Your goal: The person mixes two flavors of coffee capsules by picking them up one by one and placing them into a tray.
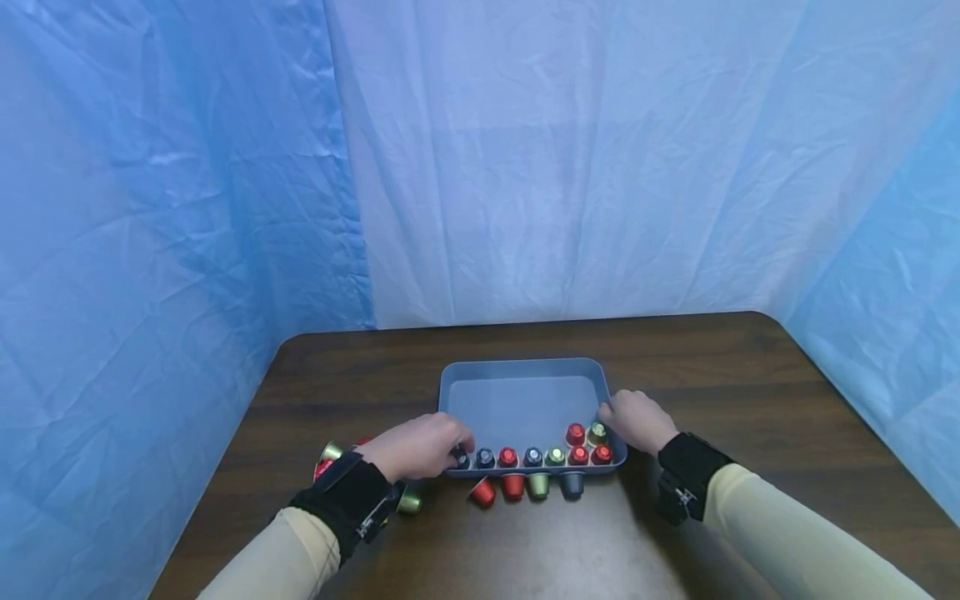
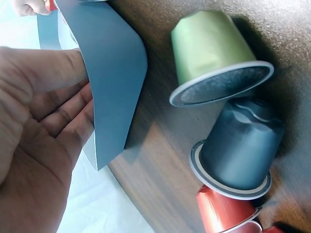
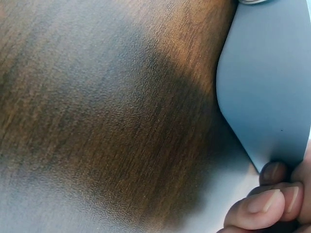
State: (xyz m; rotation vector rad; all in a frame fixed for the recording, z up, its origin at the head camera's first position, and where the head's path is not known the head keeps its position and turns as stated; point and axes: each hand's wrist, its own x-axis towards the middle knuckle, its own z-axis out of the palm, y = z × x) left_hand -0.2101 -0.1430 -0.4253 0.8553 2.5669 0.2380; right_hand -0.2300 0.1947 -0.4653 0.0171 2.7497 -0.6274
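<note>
Foremost, a tilted red pod (image 1: 483,492), a second red pod (image 1: 513,487), a green pod (image 1: 538,486) and a dark pod (image 1: 572,486) rest on the bench (image 1: 555,554), just before the tray (image 1: 525,369). More pods (image 2: 243,145) lie beside the left wrist. Of the two hands, the left hand (image 1: 420,447) reaches over the tray's near left corner, thumb and fingers apparently pinching the corner pod (image 1: 463,461), though the wall hides this contact in the wrist view. The right hand (image 1: 639,419) pinches the tray's right rim. Inside, seven pods form the near row; behind its right end sit a red pod and a green pod. The step in hand seems to be seating the leftmost pod; the next move would call for a gentle release, sparing its neighbour. No brand, label or writing is legible. Beyond hangs a pale blue sheet (image 1: 480,167).
</note>
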